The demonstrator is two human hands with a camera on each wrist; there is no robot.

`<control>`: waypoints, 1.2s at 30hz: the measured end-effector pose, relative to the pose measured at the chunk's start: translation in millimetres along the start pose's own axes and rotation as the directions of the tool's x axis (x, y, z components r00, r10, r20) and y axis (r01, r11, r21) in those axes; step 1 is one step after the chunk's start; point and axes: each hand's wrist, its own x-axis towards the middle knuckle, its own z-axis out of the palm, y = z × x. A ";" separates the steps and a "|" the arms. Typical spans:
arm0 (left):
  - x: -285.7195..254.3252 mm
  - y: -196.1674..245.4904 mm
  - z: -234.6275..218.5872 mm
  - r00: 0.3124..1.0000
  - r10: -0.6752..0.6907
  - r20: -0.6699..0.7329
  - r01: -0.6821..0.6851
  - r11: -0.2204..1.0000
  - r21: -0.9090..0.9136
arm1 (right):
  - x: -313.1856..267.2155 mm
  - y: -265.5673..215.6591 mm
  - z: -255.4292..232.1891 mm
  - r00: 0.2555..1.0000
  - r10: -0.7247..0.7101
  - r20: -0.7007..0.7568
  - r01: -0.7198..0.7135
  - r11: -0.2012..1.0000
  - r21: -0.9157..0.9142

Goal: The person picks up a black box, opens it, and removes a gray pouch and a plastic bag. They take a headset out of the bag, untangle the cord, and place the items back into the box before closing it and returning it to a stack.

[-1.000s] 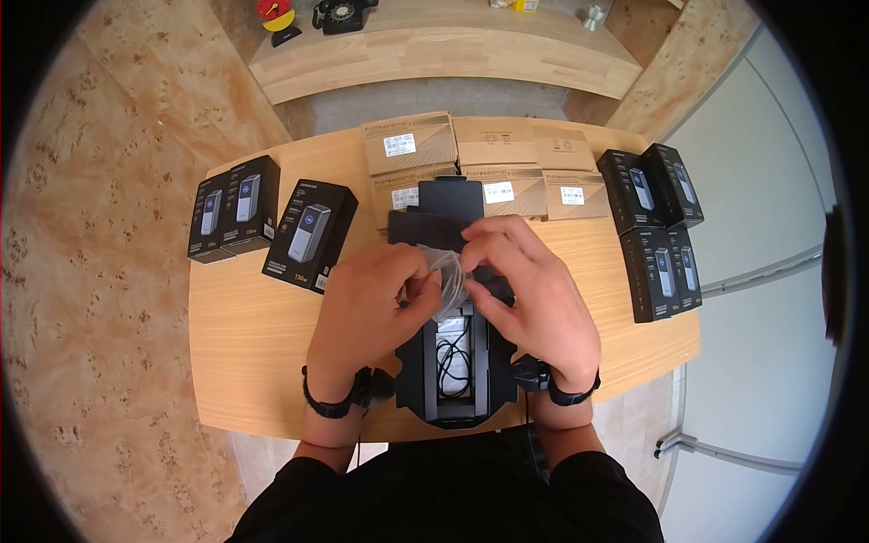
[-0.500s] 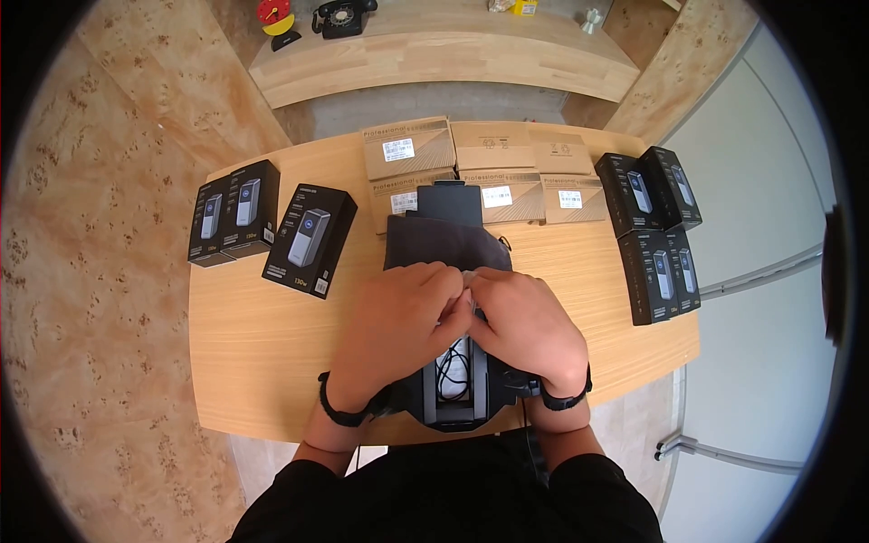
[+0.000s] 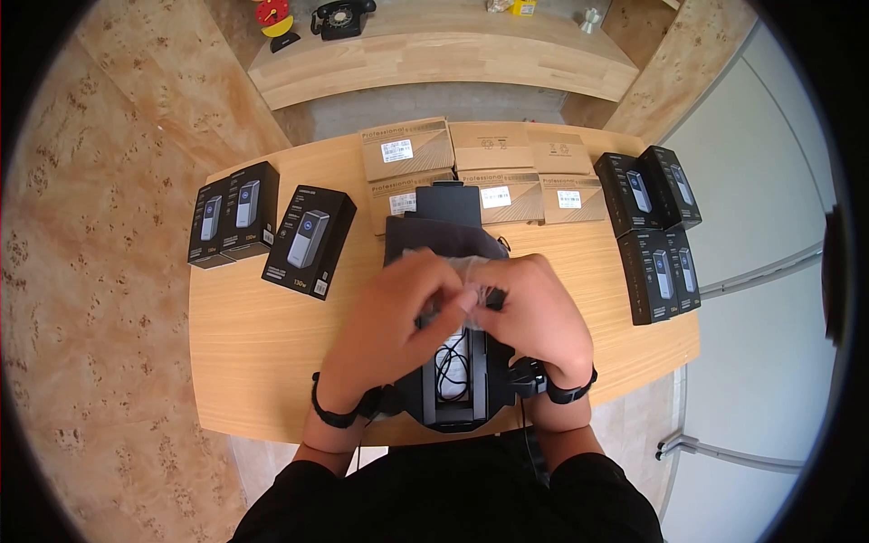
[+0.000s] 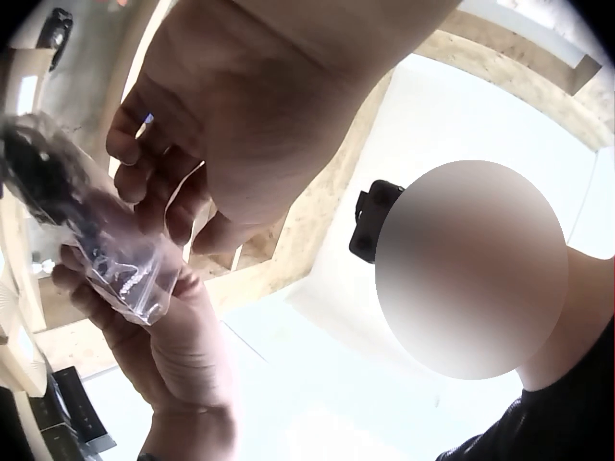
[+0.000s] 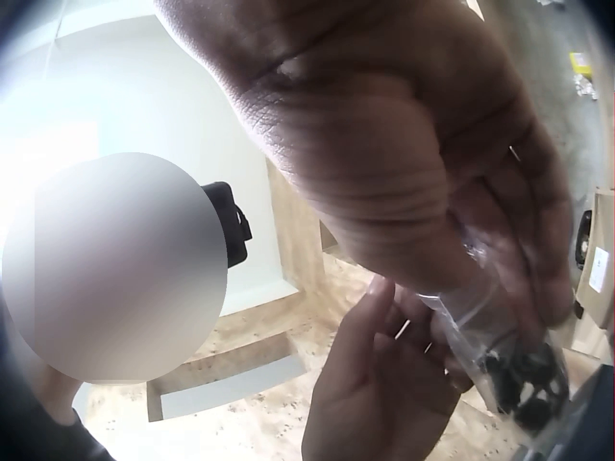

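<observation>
A clear zip-top plastic bag (image 4: 130,274) with something black inside (image 5: 524,389) is held between my right thumb and fingers. My right hand (image 3: 543,312) is over an opened black box (image 3: 416,398). Close on the bag's other side is my left hand (image 3: 385,317), its fingers loosely bent and free of the bag in the left wrist view. Below both hands, a coiled black cable (image 3: 453,369) lies in the box's narrow inner tray. A dark grey pouch (image 3: 407,237) lies just beyond the hands, partly hidden by them.
Brown cardboard boxes (image 3: 493,145) are stacked at the table's back. Black printed boxes stand at left (image 3: 310,240) and right (image 3: 654,271). A shelf (image 3: 453,54) behind holds a black telephone (image 3: 342,18). A whiteboard (image 3: 760,362) is on the right.
Both hands came together lower over the box around the bag's end, then parted slightly. My left fingers have come away from the bag, while the right hand keeps it. The boxes stayed put.
</observation>
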 end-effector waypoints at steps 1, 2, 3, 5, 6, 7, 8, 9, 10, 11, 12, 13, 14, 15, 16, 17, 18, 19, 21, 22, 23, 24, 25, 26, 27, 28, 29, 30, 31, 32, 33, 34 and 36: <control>2.5 -2.7 -1.1 0.993 0.051 -0.110 -0.050 0.999 0.015 | -0.3 1.1 -1.8 1.000 0.005 -0.031 -0.004 1.000 0.011; 4.8 -5.8 -1.6 0.971 0.103 -0.217 -0.098 0.995 0.035 | -0.8 1.2 -2.2 0.997 0.000 -0.082 0.009 0.993 0.114; 6.2 -11.0 -0.6 0.958 0.033 -0.285 -0.038 0.999 -0.013 | -1.6 1.2 -2.1 0.991 0.002 -0.132 0.027 0.976 0.215; 6.8 -22.5 2.0 0.907 -0.115 -0.404 0.073 0.990 -0.120 | -4.4 -3.6 -9.8 0.986 -0.002 -0.166 0.058 0.941 0.334; 7.3 -23.7 2.2 0.925 -0.193 -0.328 0.077 0.939 -0.336 | -4.7 -3.4 -8.3 0.978 -0.031 -0.208 0.109 0.921 0.374; 8.7 -24.2 3.0 0.939 -0.250 -0.237 0.089 0.841 -0.534 | -4.8 -2.2 -6.6 0.966 -0.058 -0.250 0.161 0.897 0.411; 9.7 -24.7 3.2 0.949 -0.284 -0.136 0.109 0.701 -0.705 | -4.4 -1.1 -4.9 0.952 -0.084 -0.294 0.213 0.870 0.444; 9.0 -26.5 -0.8 0.959 -0.282 -0.025 0.156 0.602 -0.783 | -2.7 -0.8 -3.5 0.947 -0.099 -0.305 0.225 0.883 0.412; 7.1 -29.6 -7.8 0.961 -0.264 0.085 0.210 0.494 -0.844 | -0.3 -0.7 -2.2 0.942 -0.114 -0.317 0.236 0.895 0.379; 6.0 -31.2 -11.7 0.954 -0.231 0.193 0.271 0.379 -0.885 | 1.3 -0.2 -1.3 0.936 -0.128 -0.329 0.246 0.906 0.346; 6.3 -30.1 -11.3 0.961 -0.238 0.143 0.239 0.451 -0.860 | 1.7 0.9 -0.9 0.939 -0.116 -0.324 0.232 0.908 0.348; 6.7 -28.2 -9.9 0.966 -0.241 0.092 0.208 0.519 -0.829 | 1.8 2.2 -0.8 0.943 -0.105 -0.317 0.219 0.911 0.349; 6.7 -27.0 -8.6 0.970 -0.240 0.038 0.176 0.585 -0.792 | 2.2 3.0 -0.9 0.946 -0.095 -0.309 0.206 0.914 0.351; 6.6 -27.1 -7.9 0.972 -0.235 0.018 0.159 0.598 -0.785 | 3.4 3.1 -1.2 0.947 -0.107 -0.304 0.209 0.923 0.323; 6.7 -27.2 -7.1 0.973 -0.229 -0.002 0.142 0.611 -0.779 | 4.5 3.3 -1.8 0.947 -0.120 -0.300 0.212 0.932 0.296; 6.7 -27.4 -6.7 0.975 -0.223 -0.022 0.125 0.624 -0.771 | 5.2 3.7 -2.8 0.946 -0.132 -0.296 0.215 0.939 0.267; 6.2 -27.8 -6.9 0.976 -0.215 -0.013 0.129 0.633 -0.763 | 5.5 4.9 -3.7 0.946 -0.137 -0.293 0.216 0.941 0.259; 5.4 -28.1 -7.4 0.978 -0.207 -0.003 0.133 0.642 -0.755 | 5.5 6.7 -4.3 0.947 -0.140 -0.290 0.217 0.944 0.250; 4.7 -26.7 -8.0 0.978 -0.209 0.013 0.150 0.655 -0.741 | 5.9 7.6 -4.9 0.945 -0.156 -0.289 0.226 0.947 0.229; 4.7 -24.4 -8.6 0.975 -0.219 0.019 0.163 0.659 -0.735 | 5.8 7.6 -5.2 0.943 -0.167 -0.289 0.234 0.948 0.216; 4.8 -22.9 -8.6 0.973 -0.229 0.026 0.176 0.662 -0.729 | 5.4 7.6 -5.5 0.941 -0.178 -0.289 0.241 0.949 0.202; 4.8 -22.5 -8.0 0.973 -0.230 0.027 0.176 0.659 -0.731 | 5.2 7.5 -5.4 0.943 -0.178 -0.283 0.240 0.949 0.204; 4.8 -22.1 -7.5 0.972 -0.232 0.028 0.177 0.656 -0.733 | 5.1 7.3 -4.9 0.945 -0.178 -0.276 0.239 0.949 0.206; 4.9 -21.8 -7.2 0.972 -0.233 0.028 0.178 0.654 -0.736 | 5.1 7.3 -4.4 0.946 -0.178 -0.269 0.238 0.949 0.209; 5.0 -22.2 -7.0 0.972 -0.231 0.035 0.183 0.660 -0.729 | 5.3 7.9 -4.1 0.947 -0.181 -0.265 0.238 0.951 0.200; 5.1 -23.3 -7.0 0.973 -0.229 0.042 0.188 0.666 -0.722 | 5.9 8.8 -3.8 0.948 -0.184 -0.261 0.238 0.952 0.191; 5.4 -23.7 -6.9 0.973 -0.227 0.049 0.193 0.672 -0.715 | 6.3 9.2 -3.7 0.948 -0.187 -0.257 0.238 0.954 0.182; 6.0 -22.7 -5.7 0.972 -0.229 0.046 0.191 0.667 -0.720 | 6.3 7.7 -3.2 0.953 -0.150 -0.263 0.215 0.948 0.235; 6.3 -20.9 -3.1 0.972 -0.232 0.043 0.190 0.661 -0.726 | 6.0 4.9 -2.0 0.957 -0.113 -0.267 0.191 0.939 0.287; 6.5 -19.1 -0.5 0.971 -0.235 0.040 0.188 0.655 -0.732 | 6.1 2.9 -0.9 0.960 -0.076 -0.268 0.168 0.926 0.338; 6.4 -16.7 1.7 0.975 -0.219 0.034 0.172 0.647 -0.743 | 6.5 2.7 0.7 0.957 -0.066 -0.284 0.175 0.909 0.380; 5.9 -13.9 3.5 0.978 -0.205 0.029 0.156 0.639 -0.753 | 7.0 3.3 2.9 0.953 -0.054 -0.298 0.182 0.889 0.421; 5.5 -12.9 4.4 0.982 -0.186 0.024 0.138 0.635 -0.760 | 7.8 2.3 5.7 0.947 -0.035 -0.321 0.194 0.855 0.480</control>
